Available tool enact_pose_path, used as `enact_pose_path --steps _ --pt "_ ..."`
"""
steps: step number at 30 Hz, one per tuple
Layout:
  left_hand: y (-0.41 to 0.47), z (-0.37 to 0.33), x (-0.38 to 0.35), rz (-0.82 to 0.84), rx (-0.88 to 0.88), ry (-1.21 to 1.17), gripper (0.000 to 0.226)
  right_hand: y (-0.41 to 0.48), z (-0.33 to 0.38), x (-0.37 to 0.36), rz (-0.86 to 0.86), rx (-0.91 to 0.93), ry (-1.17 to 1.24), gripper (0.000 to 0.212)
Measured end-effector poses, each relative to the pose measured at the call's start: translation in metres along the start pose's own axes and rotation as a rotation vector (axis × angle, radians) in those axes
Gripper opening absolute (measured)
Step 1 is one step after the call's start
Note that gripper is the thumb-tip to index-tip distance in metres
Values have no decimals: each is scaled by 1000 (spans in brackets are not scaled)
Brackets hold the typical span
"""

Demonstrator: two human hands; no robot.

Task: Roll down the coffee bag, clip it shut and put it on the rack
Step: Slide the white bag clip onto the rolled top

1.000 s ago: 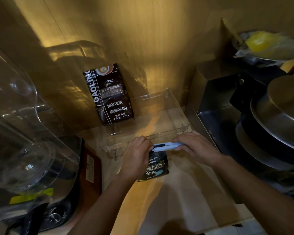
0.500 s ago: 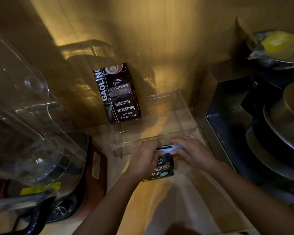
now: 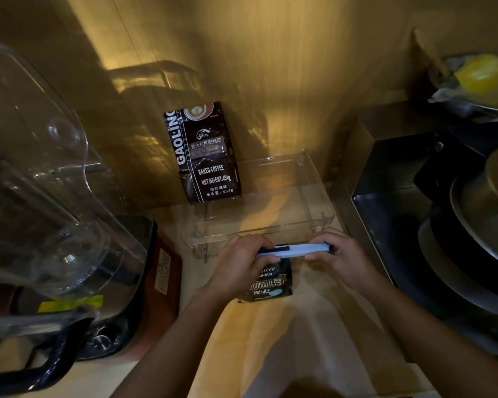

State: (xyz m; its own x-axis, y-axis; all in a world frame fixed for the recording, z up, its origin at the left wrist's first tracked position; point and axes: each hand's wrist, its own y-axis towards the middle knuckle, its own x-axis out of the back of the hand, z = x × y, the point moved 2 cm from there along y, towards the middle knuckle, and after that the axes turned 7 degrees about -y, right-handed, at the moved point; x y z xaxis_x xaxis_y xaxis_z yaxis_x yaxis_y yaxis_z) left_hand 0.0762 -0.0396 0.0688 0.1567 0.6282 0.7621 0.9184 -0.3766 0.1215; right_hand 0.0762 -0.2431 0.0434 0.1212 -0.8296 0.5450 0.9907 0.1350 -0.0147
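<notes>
Now we hold the small dark printed coffee bag [image 3: 269,281] upright over the pale wooden counter [image 3: 270,340], just before the clear plastic rack [image 3: 259,216]. Our left hand [image 3: 239,265] and right hand [image 3: 342,257] pinch opposite ends of the long white plastic clip [image 3: 295,250] across its top. A larger dark coffee bag [image 3: 203,152] leans against the wall behind.

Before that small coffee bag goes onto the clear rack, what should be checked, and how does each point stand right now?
1. Clip lies across the top of the small coffee bag: ok.
2. Clip fully snapped shut: cannot tell.
3. Left hand and right hand hold the clip's two ends: ok.
4. Clear rack has free space beside the GAOLING coffee bag: ok.
5. Bag top rolled down: cannot tell, the clip and hands hide it.
</notes>
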Motion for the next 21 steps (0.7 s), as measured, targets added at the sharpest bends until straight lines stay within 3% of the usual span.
enact_pose_path --steps 7,16,21 --pt "0 -7 -1 -65 56 -30 8 3 0 -3 23 33 33 13" --pt "1 -21 -13 -145 15 147 10 6 13 -24 2 95 -15 13" --pt "-1 -21 -17 -183 88 201 12 11 20 -33 17 109 -22 18"
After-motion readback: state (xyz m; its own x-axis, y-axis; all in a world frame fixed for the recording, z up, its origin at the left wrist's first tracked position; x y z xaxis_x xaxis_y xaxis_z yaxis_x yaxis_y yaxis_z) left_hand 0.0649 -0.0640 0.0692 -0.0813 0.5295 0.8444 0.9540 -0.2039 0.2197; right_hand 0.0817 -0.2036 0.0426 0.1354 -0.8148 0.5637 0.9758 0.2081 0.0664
